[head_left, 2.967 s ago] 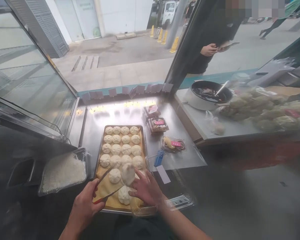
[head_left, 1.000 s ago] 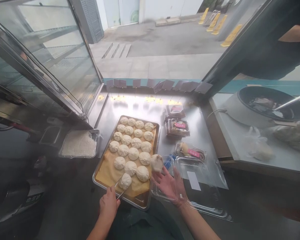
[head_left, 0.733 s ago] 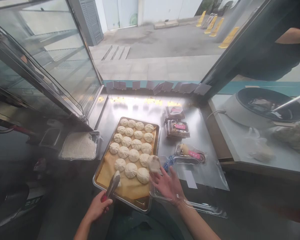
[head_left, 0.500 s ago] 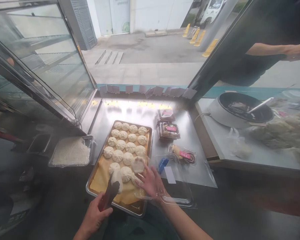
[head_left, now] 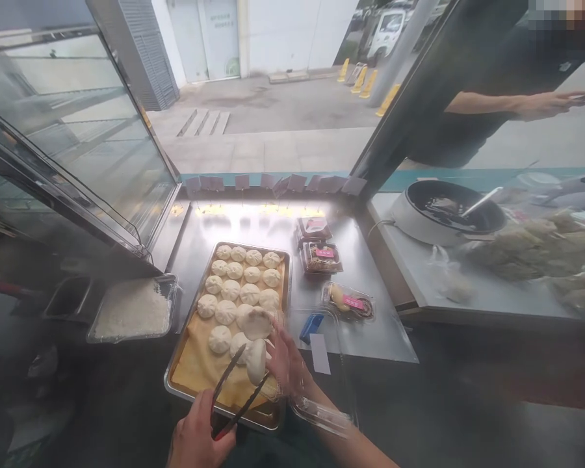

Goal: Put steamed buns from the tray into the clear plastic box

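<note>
My left hand (head_left: 199, 435), at the bottom edge of the frame just left of centre, is closed around the handles of a pair of metal tongs (head_left: 234, 393), and the tong tips pinch a pale steamed bun (head_left: 256, 361) lifted clear of the tray. My right hand (head_left: 285, 367), just right of that bun, is spread open under a clear plastic clamshell box (head_left: 316, 406), fingers cupping its near half, with a second bun (head_left: 257, 322) already sitting in it at my fingertips; the box's other half hangs out toward the lower right. Under both hands lies the metal baking tray (head_left: 175, 383), lined with yellow cloth, its upper part filled with rows of buns (head_left: 238, 279) and its lower left part bare. Just right of the tray, on the steel counter (head_left: 253, 224), sit a small blue object (head_left: 311, 327) under clear plastic and a white slip (head_left: 320, 344). Farther up and right are three packed clear boxes (head_left: 322, 257) with pink labels. Left of the tray, in the middle left of the frame, stands a plastic tub of white rice (head_left: 131, 315). At the right, on a separate ledge, a round pot (head_left: 446, 211) with a ladle stands beside bagged food (head_left: 536, 250). In the upper right another person's arm (head_left: 507, 104) reaches across, outside the window.
</note>
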`<action>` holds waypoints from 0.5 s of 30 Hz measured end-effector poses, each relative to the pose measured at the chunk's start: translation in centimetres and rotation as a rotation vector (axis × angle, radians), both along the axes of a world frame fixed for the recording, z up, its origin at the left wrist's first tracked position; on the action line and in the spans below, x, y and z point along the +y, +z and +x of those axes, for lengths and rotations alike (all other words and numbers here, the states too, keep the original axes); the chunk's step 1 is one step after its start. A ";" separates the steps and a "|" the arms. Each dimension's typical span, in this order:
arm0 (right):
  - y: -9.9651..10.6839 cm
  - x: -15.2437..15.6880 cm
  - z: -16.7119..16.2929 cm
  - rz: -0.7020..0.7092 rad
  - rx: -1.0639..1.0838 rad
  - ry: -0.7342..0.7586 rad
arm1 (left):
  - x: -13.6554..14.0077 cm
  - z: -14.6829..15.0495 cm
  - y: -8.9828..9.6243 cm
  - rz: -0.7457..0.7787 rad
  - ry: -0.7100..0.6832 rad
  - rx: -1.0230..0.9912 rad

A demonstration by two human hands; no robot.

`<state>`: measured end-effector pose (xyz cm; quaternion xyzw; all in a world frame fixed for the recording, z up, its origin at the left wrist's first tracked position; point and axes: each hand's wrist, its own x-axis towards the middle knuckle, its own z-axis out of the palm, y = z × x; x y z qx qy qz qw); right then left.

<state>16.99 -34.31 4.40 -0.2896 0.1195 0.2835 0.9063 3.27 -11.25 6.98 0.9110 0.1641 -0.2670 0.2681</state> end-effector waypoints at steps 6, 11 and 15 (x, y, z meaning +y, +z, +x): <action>-0.5 -0.1 -0.2 0.114 -0.007 -0.030 | -1.1 1.9 2.7 -0.157 0.020 0.007; -1.0 -1.2 -0.3 0.226 0.085 -0.040 | -1.5 2.1 3.0 -0.241 0.038 -0.002; -1.1 -4.0 -0.8 0.212 0.166 -0.081 | 2.5 2.5 0.8 0.050 0.000 -0.111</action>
